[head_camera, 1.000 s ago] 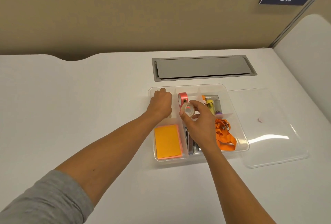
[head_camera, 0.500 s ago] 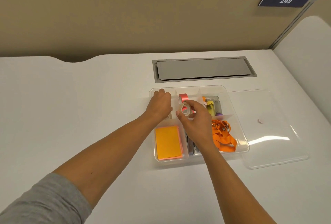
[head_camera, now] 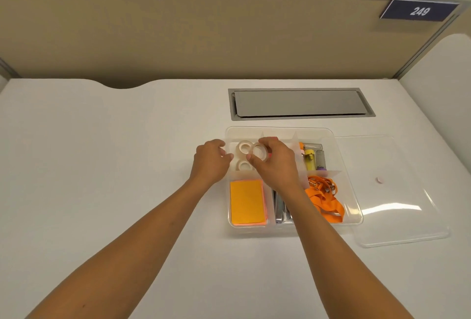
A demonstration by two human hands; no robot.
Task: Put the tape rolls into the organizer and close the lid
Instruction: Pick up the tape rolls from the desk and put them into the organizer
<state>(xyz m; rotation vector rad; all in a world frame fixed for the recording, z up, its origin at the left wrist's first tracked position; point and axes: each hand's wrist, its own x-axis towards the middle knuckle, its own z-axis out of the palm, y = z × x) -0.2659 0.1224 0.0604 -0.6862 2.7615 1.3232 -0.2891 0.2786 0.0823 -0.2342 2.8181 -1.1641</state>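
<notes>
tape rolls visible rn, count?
3 clear ones: far roll and near roll lying in the organizer's far-left compartment, third roll held by the right hand. A pink sliver behind that hand may be a fourth.

Clear glossy plastic organizer (head_camera: 328, 140) & lid (head_camera: 397, 191); matt desk (head_camera: 127, 153).

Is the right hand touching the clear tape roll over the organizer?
Touching. The head view shows the right hand pinching the clear tape roll between thumb and fingers above the organizer.
</notes>
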